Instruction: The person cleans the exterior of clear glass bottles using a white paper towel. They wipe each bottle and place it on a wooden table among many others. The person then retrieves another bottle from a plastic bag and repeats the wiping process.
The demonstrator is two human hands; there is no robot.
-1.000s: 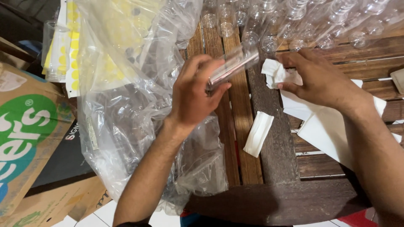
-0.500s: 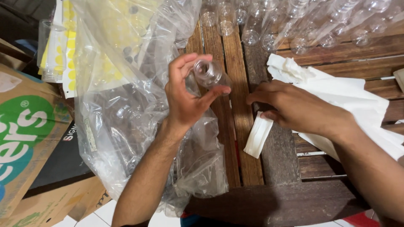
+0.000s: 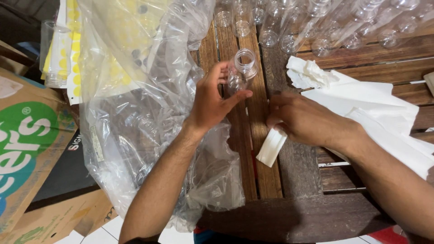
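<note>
My left hand (image 3: 212, 101) grips a small clear plastic bottle (image 3: 241, 68) above the wooden table (image 3: 294, 180), its open neck pointing away from me. My right hand (image 3: 303, 119) rests low on the table with its fingers curled over the top end of a folded white paper strip (image 3: 271, 147). Whether the fingers pinch the strip or only touch it is hard to tell. A crumpled white paper sheet (image 3: 375, 108) lies just right of that hand.
A big clear plastic bag (image 3: 135, 113) of bottles fills the left side. Rows of several empty clear bottles (image 3: 316, 27) lie along the table's far edge. A printed cardboard box (image 3: 27, 144) stands at the left, beside yellow-dotted sheets (image 3: 68, 58).
The bottle turned in my left hand from lying sideways to neck pointing away. My right hand left the white paper near the bottle and came down onto the folded strip.
</note>
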